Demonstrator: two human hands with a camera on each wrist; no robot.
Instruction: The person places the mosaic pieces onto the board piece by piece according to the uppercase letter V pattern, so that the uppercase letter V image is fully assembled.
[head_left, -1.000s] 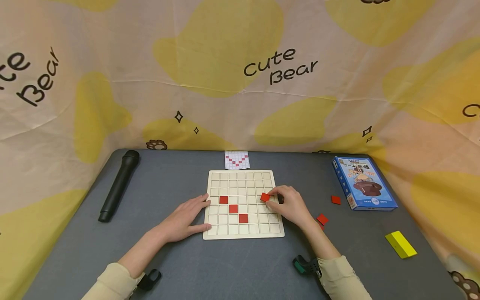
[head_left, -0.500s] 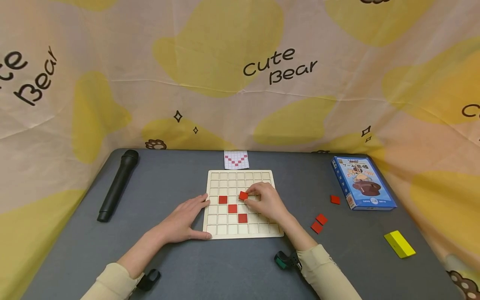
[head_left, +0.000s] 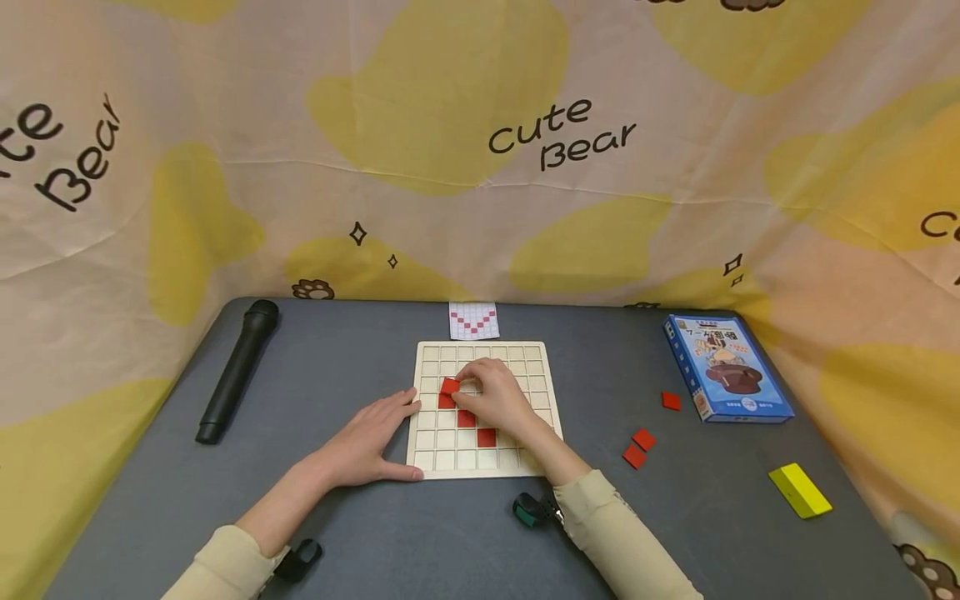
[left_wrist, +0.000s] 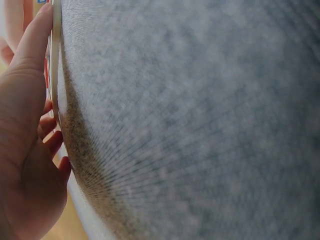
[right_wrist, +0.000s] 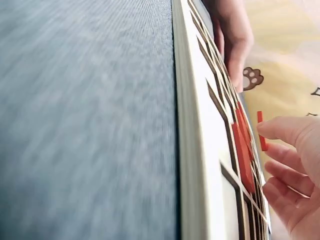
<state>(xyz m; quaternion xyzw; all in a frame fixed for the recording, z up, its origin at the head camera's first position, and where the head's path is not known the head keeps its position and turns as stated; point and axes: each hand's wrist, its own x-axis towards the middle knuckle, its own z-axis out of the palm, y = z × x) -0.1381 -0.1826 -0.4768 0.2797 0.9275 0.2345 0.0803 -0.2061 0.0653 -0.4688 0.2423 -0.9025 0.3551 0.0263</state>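
The right hand (head_left: 495, 396) pinched a red square tile (head_left: 450, 386) between thumb and index finger, the tile tilted and raised just above the cream grid board (head_left: 447, 459); the right wrist view showed a gap between the two. In the head view the held tile partly covered the upper-left of three red tiles (head_left: 487, 437) that lay in the board's cells, stepping down diagonally to the right. The left hand (head_left: 363, 446) lay spread at the board's left edge, fingertips touching its side and thumb at the lower-left corner, so the held tile was over the board just right of those fingertips and at the left tip of the right hand. Three loose red tiles (head_left: 643, 439) lay on the grey table (head_left: 360, 342) right of the board, two close together and one farther off. Beyond the board's top edge lay a pattern card (head_left: 474, 321); well to its right were a blue box (head_left: 727, 367) and a yellow block (head_left: 801, 490), and well to its left a black microphone (head_left: 237, 371)
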